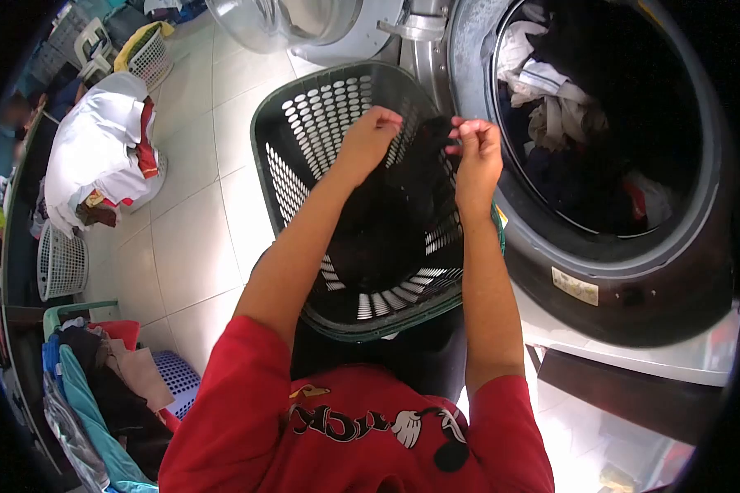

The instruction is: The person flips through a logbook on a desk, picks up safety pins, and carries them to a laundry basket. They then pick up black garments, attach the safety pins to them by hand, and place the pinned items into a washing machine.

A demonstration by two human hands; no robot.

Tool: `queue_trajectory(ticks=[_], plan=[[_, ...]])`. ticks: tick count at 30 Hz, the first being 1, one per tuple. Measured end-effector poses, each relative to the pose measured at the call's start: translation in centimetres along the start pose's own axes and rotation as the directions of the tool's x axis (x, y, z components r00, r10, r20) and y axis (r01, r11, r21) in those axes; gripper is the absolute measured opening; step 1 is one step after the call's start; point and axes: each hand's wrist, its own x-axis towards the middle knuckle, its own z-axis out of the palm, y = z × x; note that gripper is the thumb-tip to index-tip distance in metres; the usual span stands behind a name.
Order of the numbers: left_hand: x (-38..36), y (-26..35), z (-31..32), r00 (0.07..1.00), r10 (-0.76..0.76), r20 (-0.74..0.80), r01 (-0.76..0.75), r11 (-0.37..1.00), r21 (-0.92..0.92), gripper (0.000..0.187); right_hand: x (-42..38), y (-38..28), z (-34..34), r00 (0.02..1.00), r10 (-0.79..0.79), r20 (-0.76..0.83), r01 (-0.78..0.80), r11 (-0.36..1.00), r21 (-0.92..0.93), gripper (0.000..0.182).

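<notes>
Red sleeves (pixel 222 427) fill the bottom of the frame, and from them two bare arms are stretched up to a dark garment (pixel 403 197), which is pinched at its top edge by the left hand (pixel 370 135) and the right hand (pixel 477 148), both closed on the cloth. One garment is held, hanging lengthwise down between the hands over one dark green basket (pixel 304 123) at centre. One open washer drum (pixel 625 238) is seen at right, nearer the right hand.

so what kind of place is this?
Likely a laundry room or laundry shop. A front-loading washing machine stands open with clothes in its drum, both hands hold a dark garment over a green laundry basket, and more baskets of clothes line the tiled floor.
</notes>
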Motion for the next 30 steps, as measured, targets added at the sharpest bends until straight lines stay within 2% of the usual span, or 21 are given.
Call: queue_trajectory(ticks=[2,3,4,5,6,7,8,9,10,11,13,14,16,17,19,21,23,24,25,27,30], plan=[[1.2,-2.3,-0.1,0.998,-0.022,0.051,0.018,0.998,0.066,0.017,0.3,-0.2,-0.1,0.998,-0.044,-0.054,0.043,0.999,-0.02,0.002],[1.3,-3.4,0.2,0.976,-0.086,0.199,0.015,0.942,0.336,0.015,0.5,-0.3,-0.2,0.998,-0.035,-0.059,0.033,0.999,-0.02,0.002],[1.4,-4.9,0.6,0.928,-0.187,0.322,-0.034,0.818,0.574,0.016,0.5,-0.3,-0.2,0.994,-0.057,-0.093,0.056,0.998,-0.016,0.002],[1.6,-7.3,1.7,0.818,-0.389,0.424,-0.087,0.644,0.76,0.019,0.5,-0.4,-0.3,0.989,-0.077,-0.127,0.075,0.997,-0.016,0.002],[1.6,-9.7,3.1,0.62,-0.69,0.372,0.164,0.578,0.799,0.018,0.5,-0.4,-0.3,0.987,-0.064,-0.145,0.065,0.998,0.003,0.002],[0.3,-10.6,4.5,0.512,-0.804,0.301,0.159,0.433,0.887,0.017,0.4,-0.5,-0.3,0.987,-0.055,-0.151,0.055,0.998,0.0,0.002],[-0.3,-17.0,6.3,0.464,-0.84,0.281,0.111,0.369,0.923,0.018,0.3,-0.6,-0.3,0.987,-0.069,-0.146,0.07,0.998,0.001,0.002],[-2.3,-14.4,5.9,0.423,-0.826,0.373,0.037,0.427,0.903,0.029,0.3,-0.5,-0.3,0.986,-0.086,-0.14,0.087,0.996,0.003,0.003],[-3.8,-14.6,6.4,0.457,-0.794,0.401,0.016,0.458,0.889,0.046,0.3,-0.4,-0.2,0.985,-0.111,-0.131,0.111,0.994,-0.01,0.003],[-5.0,-17.0,7.3,0.493,-0.793,0.359,0.064,0.444,0.894,0.054,0.3,-0.4,-0.2,0.985,-0.107,-0.134,0.104,0.994,-0.031,0.003],[-7.2,-18.7,8.4,0.547,-0.783,0.296,0.147,0.437,0.887,0.058,0.3,-0.4,-0.1,0.987,-0.096,-0.132,0.089,0.994,-0.059,0.003],[-6.5,-18.8,8.5,0.547,-0.782,0.299,0.139,0.437,0.889,0.058,0.3,-0.3,0.1,0.984,-0.118,-0.133,0.113,0.993,-0.041,0.002],[-5.0,-18.4,8.5,0.18,-0.867,0.465,-0.159,0.441,0.883,0.069,0.3,-0.2,0.0,0.986,-0.092,-0.137,0.08,0.993,-0.09,0.002],[-4.7,-16.5,8.0,0.176,-0.867,0.466,-0.162,0.441,0.883,0.069,0.4,-0.1,0.0,0.987,-0.086,-0.134,0.071,0.991,-0.115,0.002],[-3.4,-12.0,6.2,0.284,-0.854,0.435,0.349,0.515,0.783,0.072,0.3,-0.4,0.0,0.987,-0.073,-0.14,0.052,0.988,-0.148,0.003],[-0.7,-11.7,4.3,0.31,-0.83,0.463,0.42,0.556,0.717,0.069,0.4,-0.7,-0.1,0.986,-0.076,-0.146,0.049,0.983,-0.179,0.004],[1.3,-7.4,1.8,0.377,-0.778,0.502,0.418,0.627,0.658,0.069,0.3,-0.6,-0.1,0.985,-0.071,-0.156,0.042,0.982,-0.183,0.004],[1.7,-4.9,0.8,0.453,-0.748,0.486,0.415,0.659,0.628,0.062,0.3,-0.7,-0.1,0.985,-0.058,-0.164,0.029,0.984,-0.175,0.004],[2.4,-4.8,-0.3,0.474,-0.734,0.486,0.396,0.671,0.627,0.062,0.3,-0.7,-0.3,0.983,-0.085,-0.164,0.057,0.984,-0.171,0.004],[4.3,-4.8,-2.5,0.546,-0.566,0.617,0.126,0.784,0.607,0.062,0.5,-0.5,-0.6,0.975,-0.075,-0.207,0.053,0.993,-0.11,0.004],[3.2,-0.5,-4.3,0.626,-0.455,0.633,0.107,0.855,0.508,0.058,0.8,-0.8,-1.4,0.96,-0.116,-0.257,0.146,0.984,0.1,0.003]])
